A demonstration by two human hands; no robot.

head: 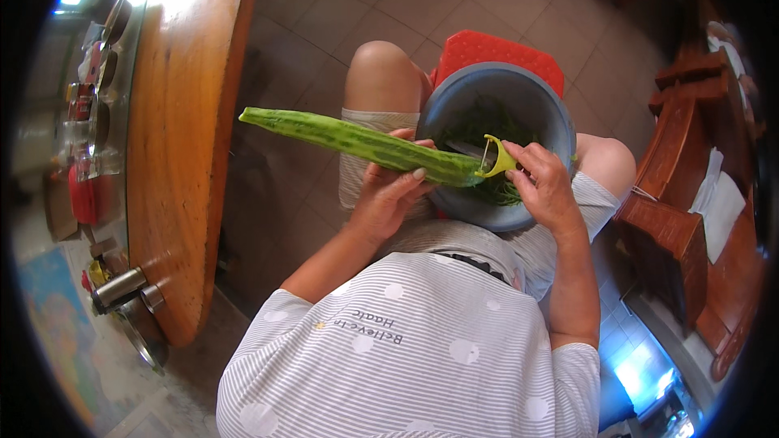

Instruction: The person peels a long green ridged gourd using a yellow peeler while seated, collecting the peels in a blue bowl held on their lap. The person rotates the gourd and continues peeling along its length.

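A long green gourd (341, 140), with darker green stripes along it, lies across my left hand (395, 185), whose fingers and thumb are closed around its thicker part. Its narrow tip points to the left. My right hand (538, 179) grips a yellow-green Y-shaped peeler (504, 160), its blade at the gourd's right end. Beneath that end a grey-blue basin (563, 128) sits between my knees, with green peel strips (502, 193) inside. Partly covered by the gourd and peeler, a grey blade-like thing shows in the basin; I cannot tell what it is.
A red plastic stool (499, 52) stands under the basin's far side. To the left runs a wooden table (182, 134) with a metal cup (152, 298) and other items along its far edge. Carved wooden furniture (669, 231) holding a white plastic bag (718, 207) stands at the right.
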